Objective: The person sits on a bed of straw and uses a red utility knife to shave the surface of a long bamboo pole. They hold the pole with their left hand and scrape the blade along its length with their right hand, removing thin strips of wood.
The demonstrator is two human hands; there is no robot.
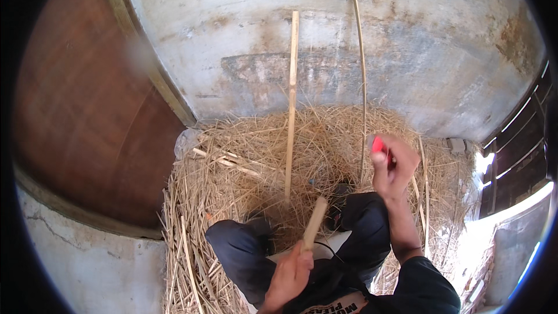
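Observation:
My left hand (290,276) is closed around the lower end of a short, pale wooden piece (315,221), which looks like split bamboo. The piece tilts up and to the right in front of my lap. Off to the right and farther away, my right hand (397,166) is raised, with its fingers closed on a small red-handled tool (378,145). A greyish bit shows beside the red part; blur and my fingers hide the rest, so its kind is unclear. The two hands are well apart, and the tool does not touch the wooden piece.
Straw (325,134) covers the floor around my bent legs (244,256). A long pale strip (292,81) and a thinner stick (360,40) lean against the stained wall (436,52). A brown door panel (87,110) stands at left, dark slats (523,139) at right.

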